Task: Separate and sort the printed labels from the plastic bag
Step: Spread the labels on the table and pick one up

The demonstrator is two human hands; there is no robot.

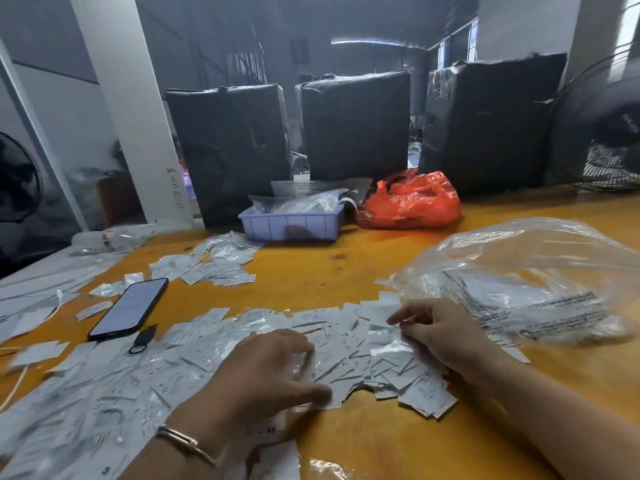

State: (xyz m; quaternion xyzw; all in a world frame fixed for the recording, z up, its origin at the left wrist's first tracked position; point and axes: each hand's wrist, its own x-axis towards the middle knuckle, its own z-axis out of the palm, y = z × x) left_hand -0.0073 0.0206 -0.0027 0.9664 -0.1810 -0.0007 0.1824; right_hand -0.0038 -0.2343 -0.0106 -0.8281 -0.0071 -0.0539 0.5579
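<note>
Covering much of the near side of the yellow table (346, 268), the printed labels (349, 358) lie in a loose white heap, some marked XL, spreading toward the left edge. On this heap the left hand (273, 368) rests palm down with fingers spread and slightly bent, fingertips touching the labels; it is blurred, and it seems to hold nothing. Just right of it the right hand (436, 332) lies at the heap's right edge, thumb and forefinger pinching a small clear sleeve or label; which one I cannot tell. Touching the heap on its right, the clear plastic bag (526, 285) sits crumpled with printed text on it. Left of the heap's far edge lies a dark phone (130, 310), screen up. Beyond the heap stand a lilac tray (291, 225) and a red bag (412, 200).
</note>
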